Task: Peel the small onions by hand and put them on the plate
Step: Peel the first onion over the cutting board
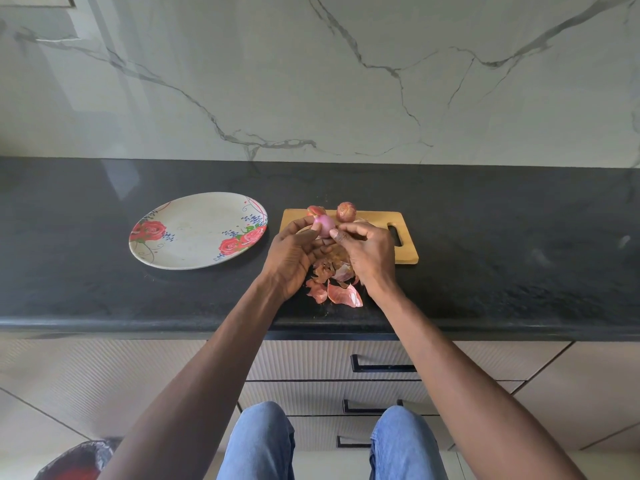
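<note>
My left hand (292, 252) holds a small pink peeled onion (325, 226) above the wooden cutting board (381, 220). My right hand (367, 252) pinches at the onion's right side with thumb and forefinger. Two unpeeled onions lie at the board's far edge, one (346, 211) on the right and one (315, 211) partly hidden behind the held onion. The white plate (194, 233) with red roses sits to the left of the board with nothing on it. A pile of onion skins (337, 289) lies on the counter below my hands.
The black stone counter (519, 254) runs the full width, with a marble wall behind. Drawers with black handles (382, 367) sit below its front edge. A dark bag (79, 459) is on the floor at lower left.
</note>
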